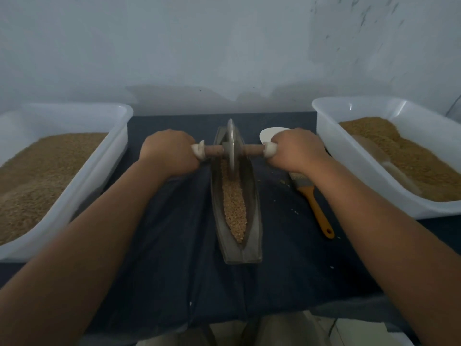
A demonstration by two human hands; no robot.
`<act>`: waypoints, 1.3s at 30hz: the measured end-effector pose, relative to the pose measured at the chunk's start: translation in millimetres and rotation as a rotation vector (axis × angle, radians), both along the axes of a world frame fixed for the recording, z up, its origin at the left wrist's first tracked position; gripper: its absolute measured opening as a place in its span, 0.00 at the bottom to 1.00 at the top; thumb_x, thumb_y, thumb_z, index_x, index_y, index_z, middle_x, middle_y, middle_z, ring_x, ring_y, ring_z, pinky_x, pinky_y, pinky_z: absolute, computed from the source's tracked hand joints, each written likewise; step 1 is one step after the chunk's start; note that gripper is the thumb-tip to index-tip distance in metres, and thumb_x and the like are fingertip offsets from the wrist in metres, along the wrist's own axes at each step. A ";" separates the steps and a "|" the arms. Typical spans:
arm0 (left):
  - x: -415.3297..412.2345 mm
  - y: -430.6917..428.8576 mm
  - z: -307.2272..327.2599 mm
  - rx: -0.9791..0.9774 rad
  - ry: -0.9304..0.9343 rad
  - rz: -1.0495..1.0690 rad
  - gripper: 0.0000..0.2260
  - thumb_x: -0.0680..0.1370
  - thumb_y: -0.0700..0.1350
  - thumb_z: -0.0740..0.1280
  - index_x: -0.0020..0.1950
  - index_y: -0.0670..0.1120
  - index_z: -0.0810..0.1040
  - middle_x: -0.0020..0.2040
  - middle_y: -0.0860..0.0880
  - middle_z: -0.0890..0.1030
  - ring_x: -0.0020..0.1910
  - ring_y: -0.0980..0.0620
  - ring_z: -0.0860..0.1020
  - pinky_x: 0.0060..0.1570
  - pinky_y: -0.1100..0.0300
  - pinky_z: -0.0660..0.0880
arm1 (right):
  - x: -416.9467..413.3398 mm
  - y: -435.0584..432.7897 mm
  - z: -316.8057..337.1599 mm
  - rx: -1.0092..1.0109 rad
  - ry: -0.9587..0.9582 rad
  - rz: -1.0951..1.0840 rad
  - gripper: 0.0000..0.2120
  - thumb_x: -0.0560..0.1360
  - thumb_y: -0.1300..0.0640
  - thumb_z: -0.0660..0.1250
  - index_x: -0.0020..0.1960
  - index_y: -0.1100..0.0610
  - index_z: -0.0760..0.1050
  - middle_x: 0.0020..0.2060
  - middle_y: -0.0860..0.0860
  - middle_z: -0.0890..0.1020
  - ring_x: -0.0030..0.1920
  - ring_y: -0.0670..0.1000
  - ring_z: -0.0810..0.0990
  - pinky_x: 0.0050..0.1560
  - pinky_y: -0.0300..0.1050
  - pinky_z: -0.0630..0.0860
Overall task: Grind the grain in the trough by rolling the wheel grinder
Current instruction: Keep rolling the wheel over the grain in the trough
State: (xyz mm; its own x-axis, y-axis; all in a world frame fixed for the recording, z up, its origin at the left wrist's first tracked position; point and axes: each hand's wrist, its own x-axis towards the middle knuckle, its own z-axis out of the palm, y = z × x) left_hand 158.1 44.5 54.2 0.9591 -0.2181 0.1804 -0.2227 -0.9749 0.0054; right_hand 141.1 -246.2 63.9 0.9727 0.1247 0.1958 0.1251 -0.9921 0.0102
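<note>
A boat-shaped metal trough lies lengthwise on the dark cloth, its near part filled with tan grain. The metal wheel grinder stands upright in the trough's far half, on a wooden axle that runs left to right. My left hand grips the axle's left end, which is wrapped in white. My right hand grips the right end, also wrapped in white. Both arms are stretched forward.
A white tub of brown grain stands at the left, another white tub of grain with a scoop in it at the right. A brush with an orange handle lies right of the trough. A white dish shows behind my right hand.
</note>
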 end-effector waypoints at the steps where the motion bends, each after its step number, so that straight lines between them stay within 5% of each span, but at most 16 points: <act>1: -7.0 1.2 0.5 0.004 0.030 -0.009 0.18 0.75 0.63 0.62 0.35 0.52 0.78 0.36 0.53 0.80 0.35 0.51 0.77 0.35 0.56 0.72 | -1.7 -0.6 1.2 -0.016 0.045 0.007 0.10 0.72 0.46 0.67 0.39 0.52 0.75 0.34 0.47 0.78 0.36 0.51 0.75 0.32 0.44 0.66; 5: -68.0 19.7 -12.5 0.058 0.001 -0.113 0.13 0.72 0.60 0.62 0.33 0.54 0.73 0.30 0.56 0.76 0.30 0.53 0.76 0.30 0.58 0.71 | -54.1 -17.8 2.4 0.053 0.314 0.110 0.13 0.67 0.38 0.67 0.38 0.47 0.78 0.32 0.47 0.81 0.34 0.46 0.80 0.32 0.45 0.73; 8: -96.6 32.8 -19.0 0.009 -0.037 -0.173 0.16 0.68 0.66 0.57 0.33 0.56 0.72 0.26 0.58 0.73 0.26 0.58 0.73 0.27 0.61 0.69 | -89.1 -27.5 8.2 0.101 0.420 0.180 0.19 0.58 0.30 0.62 0.44 0.37 0.78 0.38 0.33 0.81 0.39 0.35 0.80 0.33 0.45 0.77; 11: -74.1 25.0 -19.0 0.029 0.034 -0.110 0.15 0.71 0.64 0.59 0.35 0.55 0.76 0.30 0.57 0.76 0.30 0.56 0.76 0.29 0.59 0.69 | -67.2 -20.4 6.0 0.070 0.306 0.155 0.21 0.60 0.30 0.60 0.38 0.46 0.79 0.31 0.45 0.81 0.33 0.44 0.80 0.34 0.47 0.78; 15: -13.4 5.8 -8.6 0.007 0.000 0.024 0.13 0.74 0.60 0.62 0.38 0.52 0.78 0.37 0.54 0.78 0.38 0.48 0.79 0.38 0.55 0.74 | -11.5 -4.9 2.4 0.007 -0.018 0.048 0.16 0.72 0.38 0.62 0.37 0.50 0.73 0.32 0.47 0.77 0.33 0.49 0.74 0.34 0.47 0.73; 20: -19.4 1.9 1.1 0.055 0.023 -0.037 0.13 0.73 0.59 0.62 0.36 0.52 0.76 0.35 0.53 0.78 0.35 0.49 0.77 0.35 0.55 0.73 | -13.0 -8.5 -3.2 0.007 0.137 0.024 0.13 0.74 0.41 0.65 0.37 0.49 0.76 0.35 0.47 0.79 0.38 0.51 0.79 0.37 0.48 0.76; 25: -84.9 23.5 -10.9 0.102 -0.157 -0.232 0.14 0.70 0.61 0.61 0.30 0.55 0.69 0.24 0.57 0.70 0.23 0.57 0.70 0.26 0.64 0.60 | -74.2 -29.7 -0.7 0.153 0.502 0.088 0.19 0.57 0.33 0.66 0.38 0.46 0.81 0.35 0.43 0.83 0.34 0.43 0.82 0.37 0.51 0.81; 27: -80.9 24.8 -13.1 0.093 -0.137 -0.213 0.14 0.70 0.63 0.61 0.30 0.55 0.70 0.25 0.57 0.71 0.24 0.57 0.71 0.26 0.63 0.62 | -75.7 -30.3 -1.4 0.156 0.477 0.100 0.22 0.56 0.32 0.64 0.37 0.47 0.80 0.33 0.44 0.83 0.33 0.44 0.81 0.34 0.51 0.79; 32: -17.6 5.6 -7.7 0.020 -0.039 -0.002 0.14 0.75 0.58 0.63 0.35 0.51 0.76 0.34 0.54 0.77 0.34 0.49 0.76 0.36 0.56 0.71 | -23.0 -6.0 0.3 0.022 -0.025 0.063 0.18 0.73 0.37 0.61 0.36 0.51 0.73 0.31 0.47 0.76 0.32 0.47 0.73 0.32 0.45 0.66; 36: -10.9 3.2 -5.6 0.008 -0.018 -0.005 0.12 0.73 0.57 0.64 0.36 0.51 0.77 0.35 0.54 0.78 0.35 0.48 0.77 0.36 0.55 0.73 | -6.2 -2.6 6.3 -0.033 0.063 0.023 0.14 0.74 0.42 0.64 0.37 0.51 0.74 0.34 0.48 0.78 0.37 0.52 0.77 0.37 0.47 0.73; 39: -46.8 19.3 -18.2 0.008 0.031 -0.081 0.13 0.71 0.59 0.62 0.34 0.52 0.75 0.31 0.55 0.77 0.31 0.52 0.76 0.32 0.57 0.72 | -38.9 -11.8 7.5 0.014 0.249 0.098 0.12 0.68 0.40 0.68 0.35 0.48 0.77 0.31 0.48 0.80 0.33 0.47 0.79 0.33 0.45 0.73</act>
